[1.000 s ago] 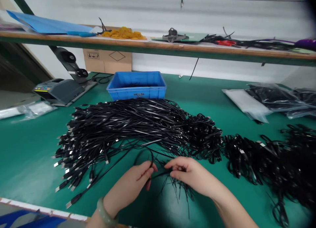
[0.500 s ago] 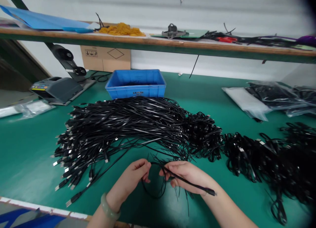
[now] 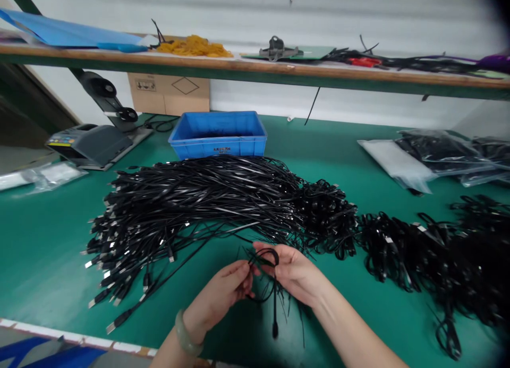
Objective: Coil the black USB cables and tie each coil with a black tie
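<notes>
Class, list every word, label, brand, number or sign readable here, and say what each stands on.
Blue plastic bin, front marking: too blurred to read.
Brown cardboard box: printed symbols too small to read; an outlined diamond, no words.
Grey benchtop machine, coloured panel: too small to read.

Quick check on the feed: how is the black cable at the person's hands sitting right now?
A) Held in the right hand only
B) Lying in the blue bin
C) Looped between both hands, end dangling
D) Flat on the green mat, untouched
C: the black cable loops between the left hand and right hand, its plug end hanging below them.
</notes>
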Motion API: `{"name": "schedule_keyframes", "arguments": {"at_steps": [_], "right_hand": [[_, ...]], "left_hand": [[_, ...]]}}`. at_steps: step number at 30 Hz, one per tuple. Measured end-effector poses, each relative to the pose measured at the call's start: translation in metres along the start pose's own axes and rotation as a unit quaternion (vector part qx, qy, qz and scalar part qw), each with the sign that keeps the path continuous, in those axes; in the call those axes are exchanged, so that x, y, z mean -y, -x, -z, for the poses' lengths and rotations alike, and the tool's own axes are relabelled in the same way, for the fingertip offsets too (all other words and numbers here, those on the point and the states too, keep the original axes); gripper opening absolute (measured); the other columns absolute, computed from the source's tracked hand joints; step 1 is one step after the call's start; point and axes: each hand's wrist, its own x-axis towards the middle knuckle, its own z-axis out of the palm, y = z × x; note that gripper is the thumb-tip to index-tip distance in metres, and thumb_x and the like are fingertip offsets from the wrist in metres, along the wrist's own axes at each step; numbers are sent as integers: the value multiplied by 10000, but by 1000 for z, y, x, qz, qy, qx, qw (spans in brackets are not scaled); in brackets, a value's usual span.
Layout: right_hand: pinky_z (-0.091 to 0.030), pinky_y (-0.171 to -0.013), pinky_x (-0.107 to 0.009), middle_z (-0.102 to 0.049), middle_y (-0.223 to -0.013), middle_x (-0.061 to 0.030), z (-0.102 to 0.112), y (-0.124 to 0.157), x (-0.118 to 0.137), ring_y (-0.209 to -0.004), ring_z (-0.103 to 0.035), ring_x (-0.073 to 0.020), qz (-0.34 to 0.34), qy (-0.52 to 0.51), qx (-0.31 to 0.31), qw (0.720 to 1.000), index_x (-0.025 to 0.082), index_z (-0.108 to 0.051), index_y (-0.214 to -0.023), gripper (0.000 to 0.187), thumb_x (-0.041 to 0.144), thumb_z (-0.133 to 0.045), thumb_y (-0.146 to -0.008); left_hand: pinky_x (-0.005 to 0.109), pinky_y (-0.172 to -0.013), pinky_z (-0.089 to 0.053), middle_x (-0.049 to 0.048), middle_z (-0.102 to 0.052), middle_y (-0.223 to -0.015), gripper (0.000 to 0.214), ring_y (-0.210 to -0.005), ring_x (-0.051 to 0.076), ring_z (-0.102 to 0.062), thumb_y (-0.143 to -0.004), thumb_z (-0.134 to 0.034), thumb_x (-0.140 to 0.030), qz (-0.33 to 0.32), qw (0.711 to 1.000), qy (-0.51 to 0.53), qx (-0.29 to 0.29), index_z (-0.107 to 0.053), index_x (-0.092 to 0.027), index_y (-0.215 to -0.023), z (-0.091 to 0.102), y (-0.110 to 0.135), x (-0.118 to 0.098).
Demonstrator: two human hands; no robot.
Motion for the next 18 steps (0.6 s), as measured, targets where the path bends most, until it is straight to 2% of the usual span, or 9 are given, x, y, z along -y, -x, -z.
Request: {"name": "schedule_keyframes", "arguments": {"at_steps": [5,7,8,9,10,12,13,15,18], "right_hand": [[-411,-679,-234,-677,-702,6,0,-12,-10,-680,-590,-119,25,-13,-67,997,191,-600,-623,255,211,-822,-501],[-419,-687,-243,-673,-694,4,2,-15,-13,-686,-598,-126,43,44,-87,994,192,-572,-650,271,274,-803,-537],[-427,-696,-255,-676,-723,-6,4,-16,-14,-707,-605,-136,57,115,-96,987,194,-561,-681,264,326,-769,-586],[-434,-702,-268,-677,-756,-18,6,-18,-13,-731,-609,-146,70,209,-105,970,194,-554,-722,246,373,-709,-654],[-439,-700,-277,-674,-777,-27,8,-19,-12,-747,-610,-153,82,311,-115,940,193,-549,-760,225,398,-635,-722],[-441,-675,-283,-655,-760,-31,13,-20,-8,-732,-598,-160,92,483,-135,861,188,-549,-793,190,375,-515,-805],[-434,-670,-287,-637,-733,-25,15,-20,-6,-717,-583,-162,90,538,-143,826,187,-556,-776,164,338,-502,-810],[-412,-700,-308,-600,-699,-22,19,-19,-6,-729,-546,-179,82,601,-157,779,189,-570,-704,90,245,-543,-769],[-374,-778,-352,-584,-751,-53,21,-17,-15,-840,-501,-229,66,692,-168,699,189,-583,-650,84,138,-570,-715]], "left_hand": [[227,-522,-358,-51,-385,-561,366,-502,76,-366,-694,-642,-467,95,989,62,100,-636,-113,-790,-15,3,12],[226,-514,-347,-39,-426,-547,356,-496,80,-387,-684,-654,-461,90,990,44,98,-628,-108,-726,-16,4,12],[223,-517,-345,-32,-450,-547,344,-503,81,-403,-685,-656,-455,85,991,36,93,-613,-114,-687,-16,4,12],[218,-525,-348,-25,-479,-560,334,-518,83,-425,-689,-658,-448,77,993,29,85,-592,-123,-655,-14,4,11],[215,-540,-359,-16,-512,-587,332,-546,88,-456,-695,-654,-447,69,995,24,75,-568,-132,-638,-13,4,11],[225,-588,-402,4,-572,-653,340,-632,115,-528,-717,-623,-470,56,997,27,35,-521,-152,-650,-7,3,11],[241,-605,-426,9,-587,-673,346,-668,132,-557,-731,-596,-490,54,998,31,12,-495,-165,-671,-5,3,12],[262,-575,-457,-12,-577,-652,348,-656,149,-587,-760,-529,-527,58,997,39,-39,-442,-192,-721,0,2,15],[190,-401,-379,-76,-472,-561,329,-455,92,-493,-791,-465,-537,62,994,35,-87,-398,-217,-758,4,2,17]]}}
